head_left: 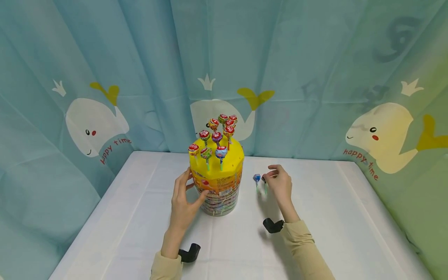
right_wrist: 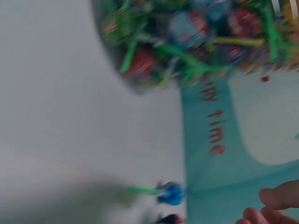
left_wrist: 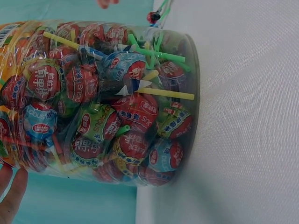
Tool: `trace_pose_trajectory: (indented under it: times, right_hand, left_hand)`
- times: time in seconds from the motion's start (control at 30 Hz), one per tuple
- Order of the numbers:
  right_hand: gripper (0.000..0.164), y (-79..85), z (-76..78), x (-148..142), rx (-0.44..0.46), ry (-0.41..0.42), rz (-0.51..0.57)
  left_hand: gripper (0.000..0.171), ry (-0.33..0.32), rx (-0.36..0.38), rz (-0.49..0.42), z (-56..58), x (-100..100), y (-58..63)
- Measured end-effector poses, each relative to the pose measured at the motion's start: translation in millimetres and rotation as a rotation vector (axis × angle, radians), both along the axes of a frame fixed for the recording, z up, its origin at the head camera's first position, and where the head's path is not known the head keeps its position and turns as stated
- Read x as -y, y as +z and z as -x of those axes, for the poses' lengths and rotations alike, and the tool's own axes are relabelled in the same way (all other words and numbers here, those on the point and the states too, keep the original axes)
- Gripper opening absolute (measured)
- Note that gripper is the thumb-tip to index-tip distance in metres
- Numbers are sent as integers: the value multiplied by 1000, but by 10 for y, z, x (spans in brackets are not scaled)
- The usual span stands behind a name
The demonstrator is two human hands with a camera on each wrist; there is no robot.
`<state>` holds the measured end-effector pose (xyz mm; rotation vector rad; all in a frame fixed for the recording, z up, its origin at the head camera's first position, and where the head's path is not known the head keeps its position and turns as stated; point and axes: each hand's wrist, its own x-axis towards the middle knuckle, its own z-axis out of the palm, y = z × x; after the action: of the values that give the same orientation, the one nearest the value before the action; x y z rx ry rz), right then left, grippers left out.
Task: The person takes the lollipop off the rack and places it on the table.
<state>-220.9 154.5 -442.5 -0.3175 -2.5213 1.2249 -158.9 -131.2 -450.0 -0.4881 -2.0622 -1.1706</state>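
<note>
A clear tub (head_left: 219, 204) packed with wrapped lollipops stands upright, its yellow lid (head_left: 229, 165) bearing several lollipops (head_left: 221, 152) set upright by their sticks. My left hand (head_left: 183, 198) holds the tub's left side, thumb across the front and fingers toward the back. In the left wrist view, fingertips (left_wrist: 14, 191) lie against the tub wall (left_wrist: 93, 93). Right of the tub are a blue lollipop (head_left: 257, 178) and a dark-wrapped lollipop (right_wrist: 172, 219). My right hand (head_left: 280, 182) hovers by the dark one, thumb and fingers bent loosely with nothing between them.
A white cloth (head_left: 140, 217) covers the table. Behind it hangs a blue-green curtain (head_left: 150, 77) printed with whales. Black camera mounts (head_left: 190, 252) stick out from both wrists, inside the beige sleeves (head_left: 306, 245).
</note>
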Motion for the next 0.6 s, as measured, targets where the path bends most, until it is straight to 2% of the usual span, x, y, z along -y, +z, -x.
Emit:
trace_pose_trajectory:
  times: [0.33, 0.6]
  right_hand:
    - [29, 443, -133, 165, -156, 58, 59]
    - [30, 811, -353, 319, -259, 149, 118]
  left_hand:
    - [90, 8, 34, -5, -14, 3, 8]
    - [90, 6, 51, -9, -22, -4, 17]
